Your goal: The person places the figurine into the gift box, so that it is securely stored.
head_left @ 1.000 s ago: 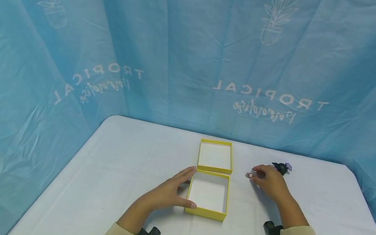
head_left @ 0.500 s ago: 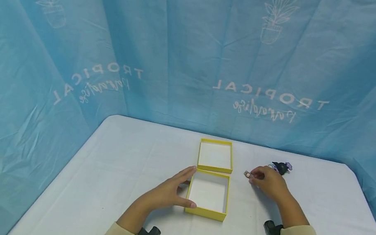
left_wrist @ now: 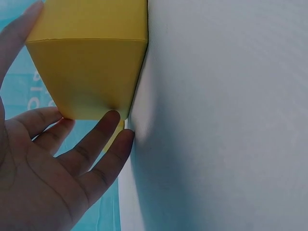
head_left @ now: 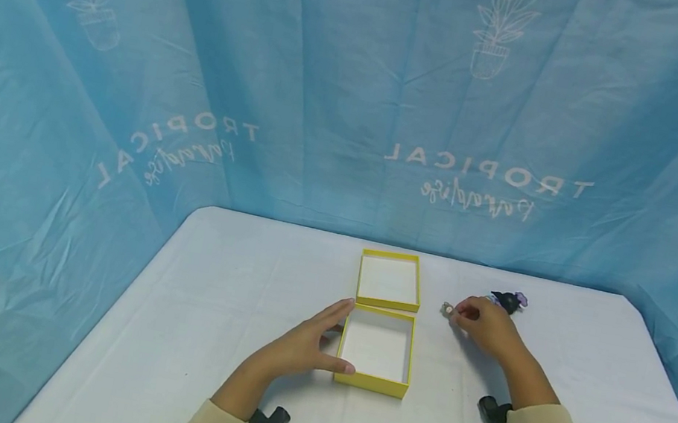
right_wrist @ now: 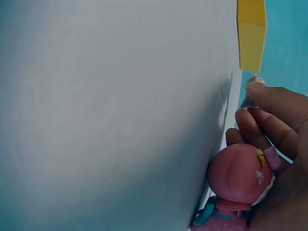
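My left hand [head_left: 304,348] grips the left side of the open yellow box [head_left: 370,383], thumb at its near corner and fingertips at the far one. In the left wrist view the other fingers [left_wrist: 108,159] reach along the wall of the box. Right of the box, my right hand [head_left: 487,330] pinches a small figurine [right_wrist: 255,89] between thumb and fingertips, close over the table. Part of the figurine is covered by the fingers. A doll with a round pink head [right_wrist: 238,173] shows right beside the palm in the right wrist view.
A shallower yellow lid [head_left: 384,303] lies open side up directly behind the box. Just beyond my right hand lies a black and purple figure [head_left: 508,302]. A white cloth covers the table [head_left: 207,339], with a blue printed curtain [head_left: 346,92] behind it.
The small figurine has turned in my right fingertips and shows a greener side, shifted slightly back and left. My left hand and the box have stayed where they were.
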Available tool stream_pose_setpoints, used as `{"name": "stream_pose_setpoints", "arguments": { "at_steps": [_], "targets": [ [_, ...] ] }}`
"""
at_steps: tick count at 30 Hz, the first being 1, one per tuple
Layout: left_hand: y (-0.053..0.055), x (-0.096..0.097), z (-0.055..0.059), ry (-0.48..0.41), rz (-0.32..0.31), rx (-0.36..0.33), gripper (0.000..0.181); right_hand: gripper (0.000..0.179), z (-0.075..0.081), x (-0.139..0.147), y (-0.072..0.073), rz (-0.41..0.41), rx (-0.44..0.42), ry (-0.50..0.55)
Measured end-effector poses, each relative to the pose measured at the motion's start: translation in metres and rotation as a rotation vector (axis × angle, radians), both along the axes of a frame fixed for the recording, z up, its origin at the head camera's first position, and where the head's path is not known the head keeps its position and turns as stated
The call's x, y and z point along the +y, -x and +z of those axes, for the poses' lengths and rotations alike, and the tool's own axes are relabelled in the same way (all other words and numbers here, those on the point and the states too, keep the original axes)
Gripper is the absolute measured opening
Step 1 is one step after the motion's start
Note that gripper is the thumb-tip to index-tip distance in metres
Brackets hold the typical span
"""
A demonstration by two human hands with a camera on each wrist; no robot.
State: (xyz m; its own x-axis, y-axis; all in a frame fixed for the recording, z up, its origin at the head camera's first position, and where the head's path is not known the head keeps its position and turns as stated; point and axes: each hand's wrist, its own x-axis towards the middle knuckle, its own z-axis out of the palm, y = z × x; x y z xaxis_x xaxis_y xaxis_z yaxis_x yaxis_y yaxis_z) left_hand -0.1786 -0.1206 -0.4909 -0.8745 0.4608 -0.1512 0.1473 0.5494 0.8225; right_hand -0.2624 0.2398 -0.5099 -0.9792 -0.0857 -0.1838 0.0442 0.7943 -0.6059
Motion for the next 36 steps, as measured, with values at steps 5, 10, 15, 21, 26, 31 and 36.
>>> {"name": "stream_pose_setpoints", "arguments": {
  "at_steps": [5,10,15,21,26,31,36],
  "targets": [
    [0.0,0.0,0.0,0.012,-0.01,0.02,0.113,0.021,0.004,0.003,-0.003,-0.024,0.018,0.035],
    [-0.001,0.0,0.0,0.026,-0.013,0.037,0.113,0.023,0.008,0.005,-0.007,-0.052,0.05,0.058],
    [-0.002,0.0,0.001,0.03,-0.006,0.034,0.112,0.023,0.011,0.006,-0.011,-0.076,0.059,0.097],
    [-0.002,0.001,0.001,0.04,0.009,0.028,0.112,0.027,0.012,0.006,-0.014,-0.073,0.119,0.138],
    [-0.002,0.001,0.002,0.04,0.003,0.034,0.112,0.038,0.014,0.005,-0.018,-0.034,0.195,0.123],
    [-0.002,0.001,0.002,0.043,0.0,0.032,0.112,0.04,0.016,0.005,-0.021,-0.012,0.238,0.115],
    [-0.002,0.001,0.001,0.052,-0.003,0.033,0.113,0.046,0.017,0.002,-0.025,0.0,0.224,0.142]
  ]
}}
